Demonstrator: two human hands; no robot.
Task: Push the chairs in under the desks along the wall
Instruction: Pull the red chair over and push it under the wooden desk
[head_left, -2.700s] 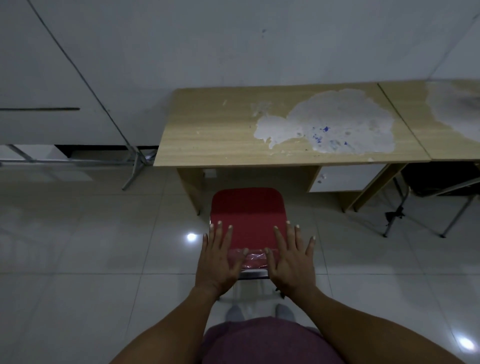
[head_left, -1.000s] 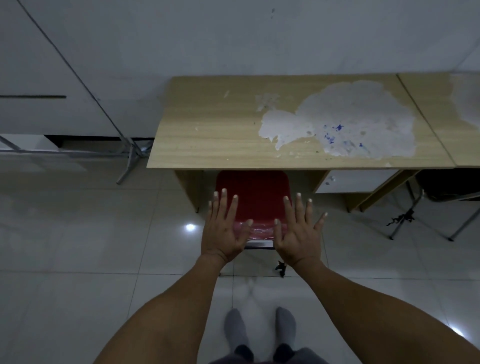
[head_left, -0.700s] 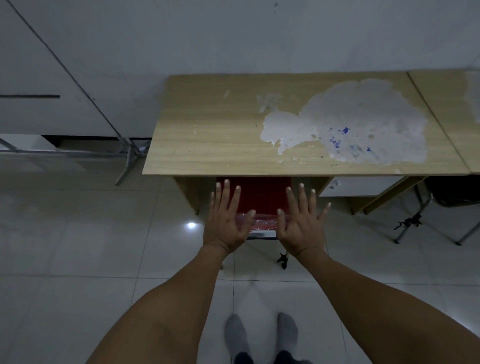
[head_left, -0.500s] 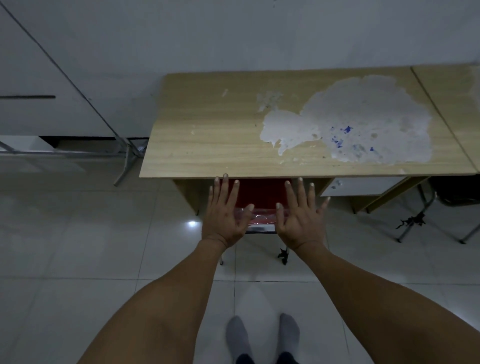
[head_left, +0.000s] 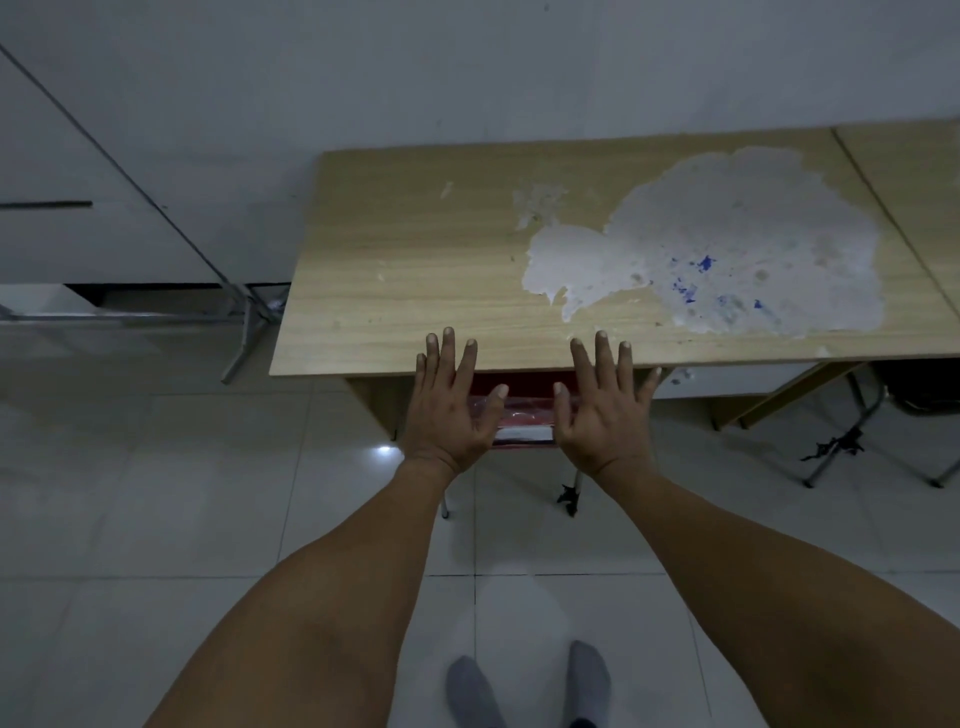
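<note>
**Flat palms on a red chair tucked under the table**

The left hand (head_left: 447, 410) and right hand (head_left: 602, 410) are both spread flat, fingers straight and fanned, palms pressed against the back of the red chair (head_left: 522, 410). Neither hand curls round anything. The fingertips of both reach up over the front edge of the table (head_left: 415, 260), while the thumbs point inward toward each other across the chair's back.

The chair sits almost wholly under the table: only a strip of red, with a glossy plastic wrap and a pale bar below it, shows between the hands, and two thin legs stand on the floor (head_left: 156, 493) just behind the wrists.

The table has a light wood top, with a large patch where the surface has peeled to white, flecked with blue. It stands against a pale wall (head_left: 467, 67). A second table (head_left: 914, 171) butts against its right side, and a dark chair (head_left: 914, 395) with metal legs stands beneath that one. At the bottom, two feet in grey socks (head_left: 530, 686) stand on the glossy white tiles.
</note>
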